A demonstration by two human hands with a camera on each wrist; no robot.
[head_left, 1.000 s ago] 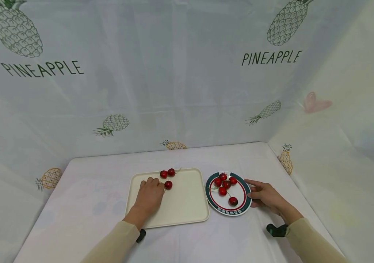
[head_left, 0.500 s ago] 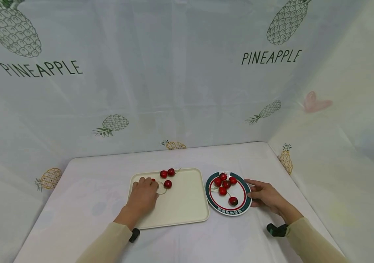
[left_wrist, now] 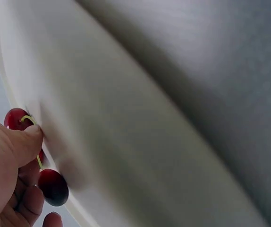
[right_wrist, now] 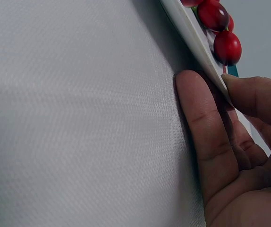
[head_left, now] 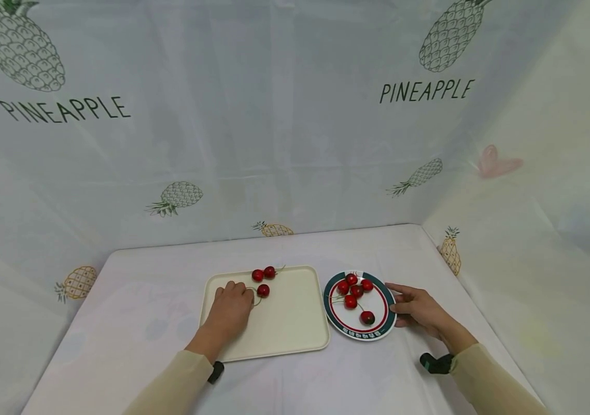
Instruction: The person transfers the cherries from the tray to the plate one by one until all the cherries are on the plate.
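Observation:
My left hand (head_left: 231,310) is over the left part of a cream tray (head_left: 295,340), its thumb and fingertips pinching a thin green cherry stem (left_wrist: 39,161). A dark red cherry (left_wrist: 53,187) hangs close by the fingers in the left wrist view, and another cherry (left_wrist: 15,118) shows beyond the thumb. In the head view a cherry (head_left: 263,291) lies just right of this hand. My right hand (head_left: 419,311) grips the right rim of a round plate (head_left: 330,311), thumb on top and fingers below. Several red cherries (head_left: 350,301) with stems lie on the plate.
Two more cherries (head_left: 264,274) lie side by side near the tray's back edge. Tray and plate stand next to each other on a white cloth-covered table (head_left: 134,323). Pineapple-printed curtains (head_left: 295,127) hang behind and at the sides.
The left hand has shifted left across the tray, then slightly back right; a cherry that showed by its fingertips half a second ago is now hidden. The right hand keeps its grip on the plate.

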